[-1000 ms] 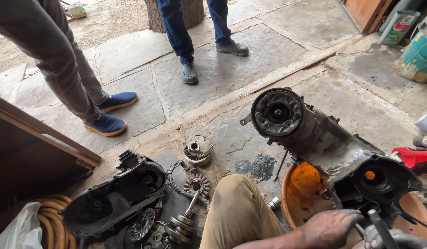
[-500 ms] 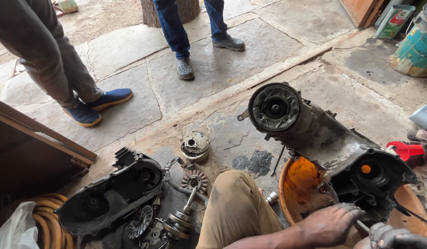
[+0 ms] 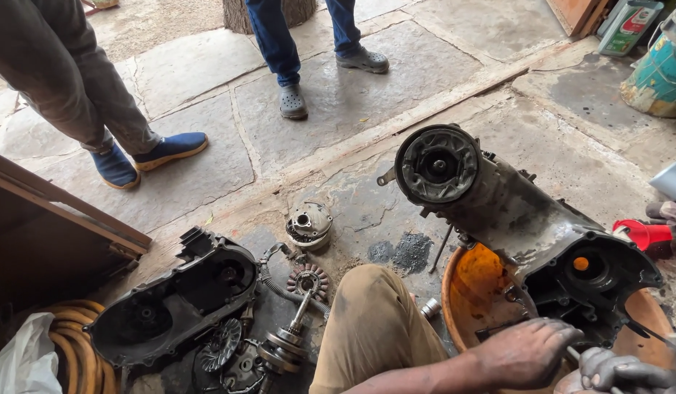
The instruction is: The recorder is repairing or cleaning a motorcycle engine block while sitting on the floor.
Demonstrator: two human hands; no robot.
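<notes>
Risk: the greasy engine crankcase, propped tilted on the rim of the orange basin, could slide off if pushed.
Left hand: palm down, fingers loosely curled, resting at the crankcase's near end; what it holds I cannot tell.
Right hand: beside it, closed round a thin metal tool.
Crankshaft: left of the crankcase, on the floor.

The left hand lies palm-down, fingers spread and loosely curled. The right hand (partly cut off by the frame edge) is curled into a fist, knuckles up, just beside it.
</notes>
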